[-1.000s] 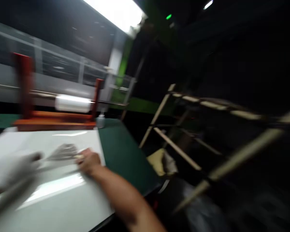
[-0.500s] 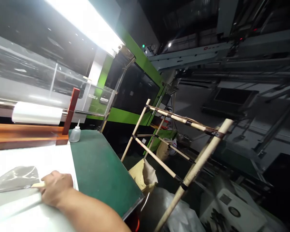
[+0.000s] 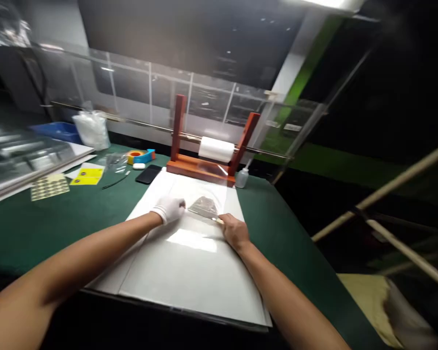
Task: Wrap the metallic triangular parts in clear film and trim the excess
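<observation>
My left hand (image 3: 169, 209) wears a white glove and rests, fingers curled, on the white board (image 3: 190, 262), touching the left edge of a grey triangular scraper blade (image 3: 204, 206). My bare right hand (image 3: 234, 230) is closed around the scraper's pale handle at the blade's right end. A clear film sheet (image 3: 193, 240) lies flat on the board under the blade. Behind it stands a red wooden stand (image 3: 200, 167) with a roll of clear film (image 3: 216, 148) on a rod.
A small squeeze bottle (image 3: 242, 178) stands right of the stand. On the green mat (image 3: 58, 214) to the left lie a black phone (image 3: 149, 173), a tape dispenser (image 3: 140, 156), yellow labels (image 3: 87, 176), a sticker sheet (image 3: 49, 186), a blue bin (image 3: 58, 131). A bamboo rack (image 3: 397, 214) stands at right.
The camera swung back left from the bamboo rack to the board. My right hand kept its hold on the scraper; my gloved left hand is in view again beside the blade.
</observation>
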Available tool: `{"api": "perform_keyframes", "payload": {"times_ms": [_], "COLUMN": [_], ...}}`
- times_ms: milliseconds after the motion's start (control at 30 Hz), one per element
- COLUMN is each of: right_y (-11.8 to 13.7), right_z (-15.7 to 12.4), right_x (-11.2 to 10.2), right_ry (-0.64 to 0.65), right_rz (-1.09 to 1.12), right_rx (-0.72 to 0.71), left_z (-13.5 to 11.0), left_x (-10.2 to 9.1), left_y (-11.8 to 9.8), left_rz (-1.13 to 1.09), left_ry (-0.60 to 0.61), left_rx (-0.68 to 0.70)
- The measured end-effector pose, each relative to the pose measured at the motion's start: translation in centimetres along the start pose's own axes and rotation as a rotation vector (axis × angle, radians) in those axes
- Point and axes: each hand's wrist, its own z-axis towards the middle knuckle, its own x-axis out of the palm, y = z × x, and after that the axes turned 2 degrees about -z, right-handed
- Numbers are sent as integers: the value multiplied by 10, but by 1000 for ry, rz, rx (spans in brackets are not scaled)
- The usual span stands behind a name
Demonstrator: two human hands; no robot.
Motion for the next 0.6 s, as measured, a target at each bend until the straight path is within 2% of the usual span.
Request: {"api": "perform_keyframes", "payload": {"times_ms": [33, 100, 300, 433, 600], "right_y": [-5, -10, -18, -22, -21], "right_z": [3, 4, -1, 1, 1], "right_x": [7, 13, 18, 22, 19], "right_ry": [-13, -51, -171, -209, -213], "right_rz": [-6, -31, -84, -88, -111], "right_rx": [-17, -40, -47, -54, -106], "left_z": [-8, -12, 0, 1, -3], "left_x": [-4, -6, 4, 6, 6], "left_y": [11, 16, -2, -3, -4], "left_rz": [42, 98, 190, 260, 305], "left_ry": [18, 36, 37, 64, 33], "left_rx": [-18, -4, 130, 193, 231]}}
